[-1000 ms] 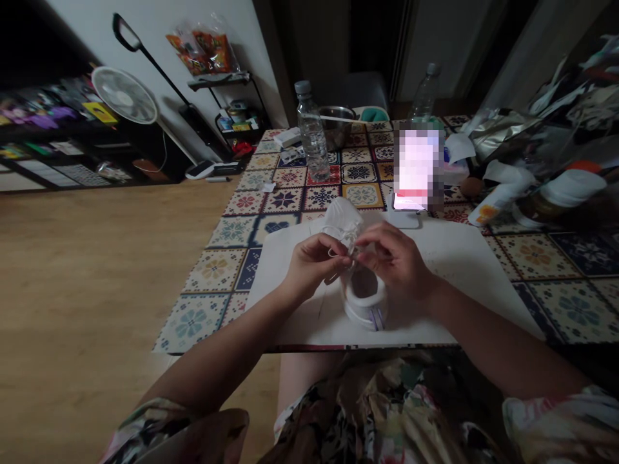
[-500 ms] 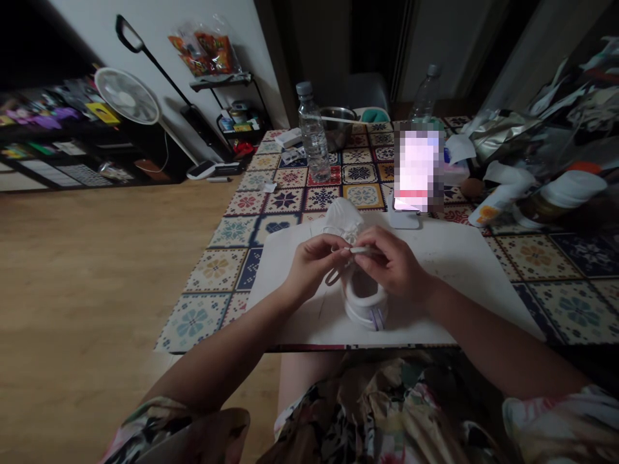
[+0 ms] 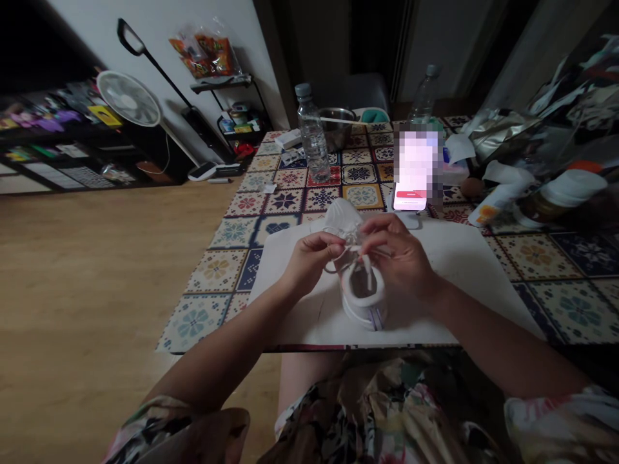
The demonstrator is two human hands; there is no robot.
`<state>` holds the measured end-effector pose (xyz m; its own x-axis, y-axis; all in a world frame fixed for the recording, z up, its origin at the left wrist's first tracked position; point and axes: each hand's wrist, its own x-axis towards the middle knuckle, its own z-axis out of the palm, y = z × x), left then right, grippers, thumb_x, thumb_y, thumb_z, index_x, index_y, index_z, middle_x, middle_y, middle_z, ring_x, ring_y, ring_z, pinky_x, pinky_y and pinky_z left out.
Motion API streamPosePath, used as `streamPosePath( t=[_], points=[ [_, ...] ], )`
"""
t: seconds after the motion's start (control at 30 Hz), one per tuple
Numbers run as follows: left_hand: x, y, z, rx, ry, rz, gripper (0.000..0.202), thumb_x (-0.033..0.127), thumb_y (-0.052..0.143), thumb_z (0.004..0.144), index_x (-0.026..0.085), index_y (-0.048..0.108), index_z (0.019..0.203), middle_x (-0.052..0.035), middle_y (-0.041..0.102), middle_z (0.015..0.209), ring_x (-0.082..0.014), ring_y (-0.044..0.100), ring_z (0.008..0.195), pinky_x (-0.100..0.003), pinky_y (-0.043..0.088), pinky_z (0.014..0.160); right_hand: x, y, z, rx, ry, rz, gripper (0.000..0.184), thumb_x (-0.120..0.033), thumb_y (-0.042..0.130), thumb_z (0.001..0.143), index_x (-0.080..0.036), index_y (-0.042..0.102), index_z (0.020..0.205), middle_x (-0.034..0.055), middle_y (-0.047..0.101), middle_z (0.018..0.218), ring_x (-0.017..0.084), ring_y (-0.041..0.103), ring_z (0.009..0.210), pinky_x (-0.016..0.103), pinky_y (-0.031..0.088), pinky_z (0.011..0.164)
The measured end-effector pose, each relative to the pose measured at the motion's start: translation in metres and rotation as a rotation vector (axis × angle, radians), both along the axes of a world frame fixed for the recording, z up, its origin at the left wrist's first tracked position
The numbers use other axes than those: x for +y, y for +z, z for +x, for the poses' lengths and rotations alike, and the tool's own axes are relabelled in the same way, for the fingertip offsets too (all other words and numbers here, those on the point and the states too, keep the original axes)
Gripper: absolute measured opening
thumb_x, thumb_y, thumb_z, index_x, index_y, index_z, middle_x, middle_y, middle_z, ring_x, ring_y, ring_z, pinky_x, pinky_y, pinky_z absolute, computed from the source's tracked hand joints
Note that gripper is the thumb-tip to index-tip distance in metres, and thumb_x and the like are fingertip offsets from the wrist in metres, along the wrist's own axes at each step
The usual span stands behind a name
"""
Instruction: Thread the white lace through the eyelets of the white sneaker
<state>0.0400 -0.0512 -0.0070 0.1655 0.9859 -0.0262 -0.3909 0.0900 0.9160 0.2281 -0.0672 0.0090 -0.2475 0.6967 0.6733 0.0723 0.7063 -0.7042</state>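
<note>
White shoe point(image 3: 360, 298) rests on near board point(image 3: 464, 258); left hand point(image 3: 309, 261) and right hand point(image 3: 402, 263) each pinch its lace point(image 3: 354, 249); eyelets look threaded, knot seemingly not yet tied.

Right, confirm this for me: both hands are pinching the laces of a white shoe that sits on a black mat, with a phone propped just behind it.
Not quite: the mat under the white shoe is white, not black, as the head view shows. The rest holds: the left hand and the right hand both pinch the laces, and the phone stands propped just behind the shoe.
</note>
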Motion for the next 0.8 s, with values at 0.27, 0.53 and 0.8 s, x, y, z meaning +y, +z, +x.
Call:
streamPosePath(
  t=[0.27,0.53,0.8],
  points=[
    [0.022,0.01,-0.025,-0.32,0.147,0.0,0.013,0.012,0.069,0.078,0.019,0.058,0.081,0.0064,0.052,0.059,-0.0046,0.053,0.053,-0.018,0.052,0.065,0.021,0.017,0.024,0.398,0.138,-0.551,0.041,-0.064,0.067,0.08,-0.027,0.049,0.077,-0.0096,0.03,0.049,0.011,0.04,0.047,0.03,0.048,0.062],
    [0.025,0.022,-0.041,0.09,0.043,-0.121,0.024,0.011,0.061,0.075,0.023,0.047,0.09,0.0127,0.031,0.052,-0.004,0.019,0.036,-0.013,0.015,0.036,0.036,0.026,0.058,0.136,0.314,-0.76,0.038,-0.051,0.079,0.074,-0.022,0.054,0.076,-0.0115,0.03,0.05,0.005,0.018,0.042,0.024,0.016,0.043],
    [0.024,0.004,-0.052,0.576,-0.53,0.042,0.012,0.031,0.064,0.083,0.02,0.063,0.086,0.0092,0.031,0.05,-0.0064,0.026,0.041,-0.016,0.02,0.039,0.028,0.021,0.042,-0.393,0.472,-0.889,0.044,-0.057,0.072,0.079,-0.017,0.056,0.074,-0.0097,0.039,0.053,0.004,0.029,0.045,0.022,0.017,0.043]
  ],
)
